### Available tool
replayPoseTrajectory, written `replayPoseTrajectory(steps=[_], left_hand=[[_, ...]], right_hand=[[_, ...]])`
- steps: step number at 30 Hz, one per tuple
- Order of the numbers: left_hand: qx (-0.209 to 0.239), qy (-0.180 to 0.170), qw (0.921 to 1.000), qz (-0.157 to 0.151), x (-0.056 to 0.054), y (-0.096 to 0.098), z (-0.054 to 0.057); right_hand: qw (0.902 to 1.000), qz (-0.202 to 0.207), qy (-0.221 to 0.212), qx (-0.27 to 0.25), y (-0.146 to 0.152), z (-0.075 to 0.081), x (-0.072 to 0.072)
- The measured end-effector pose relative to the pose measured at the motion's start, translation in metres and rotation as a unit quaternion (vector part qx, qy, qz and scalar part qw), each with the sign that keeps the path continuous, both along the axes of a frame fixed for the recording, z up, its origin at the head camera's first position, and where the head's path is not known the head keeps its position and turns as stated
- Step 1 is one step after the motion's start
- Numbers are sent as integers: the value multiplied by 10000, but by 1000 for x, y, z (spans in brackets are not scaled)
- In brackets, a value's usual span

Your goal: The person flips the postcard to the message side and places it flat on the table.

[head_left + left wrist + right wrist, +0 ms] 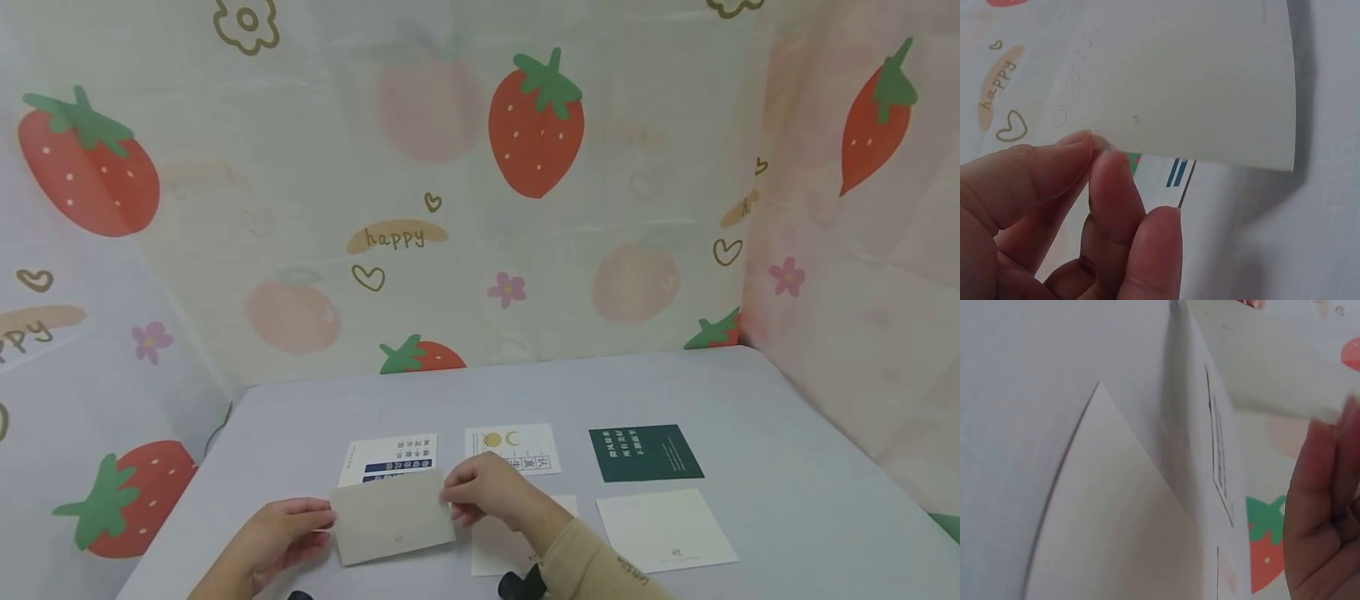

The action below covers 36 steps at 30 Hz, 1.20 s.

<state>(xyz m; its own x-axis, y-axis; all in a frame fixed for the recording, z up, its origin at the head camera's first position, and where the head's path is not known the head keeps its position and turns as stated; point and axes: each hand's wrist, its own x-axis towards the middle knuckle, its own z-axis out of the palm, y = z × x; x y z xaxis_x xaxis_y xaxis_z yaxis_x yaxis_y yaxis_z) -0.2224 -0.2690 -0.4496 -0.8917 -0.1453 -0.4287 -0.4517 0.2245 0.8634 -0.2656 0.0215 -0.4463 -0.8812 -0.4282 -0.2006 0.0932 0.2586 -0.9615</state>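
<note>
A blank cream postcard (pixel 393 521) is held up off the table, slightly tilted, between both hands. My left hand (pixel 281 537) pinches its left edge between thumb and fingers; the left wrist view shows a row of small circles printed along the postcard (pixel 1197 81). At the upper right corner, my right hand (pixel 495 492) pinches the same card. Behind it lies a white card with dark blue bars (pixel 401 450), its lower part covered. A sun-and-moon card (pixel 536 442) lies just beyond the right hand, which hides part of it.
A dark green card (pixel 645 454) lies at the back right. In front of it is a blank white card (pixel 667 529). Another blank card (pixel 495 554) lies partly under the right forearm. Patterned cloth walls (pixel 540 333) enclose the white table (pixel 300 417).
</note>
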Motion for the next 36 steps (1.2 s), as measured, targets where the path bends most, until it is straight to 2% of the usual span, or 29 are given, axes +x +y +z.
replayPoseTrajectory(steps=[5, 12, 19, 25, 28, 32, 36], left_hand=[[-99, 102, 9999, 10, 0, -1, 2], [22, 121, 9999, 42, 1, -2, 3], [40, 28, 9998, -175, 2, -2, 4], [371, -30, 9991, -209, 6, -1, 10], [432, -33, 9985, -341, 8, -3, 10], [294, -17, 9969, -734, 9, -8, 7], [104, 23, 9973, -727, 10, -6, 6]], right_hand=[[9996, 135, -23, -254, 1, 1, -1], [9987, 12, -21, -501, 2, 1, -3], [9995, -31, -27, -325, 1, 1, -2], [9995, -84, -69, -300, 2, -3, -2], [9994, -112, -110, -294, 2, -2, 0], [9993, -104, -134, -332, 3, 1, 3], [9994, -48, -103, -328, 2, 3, 5]])
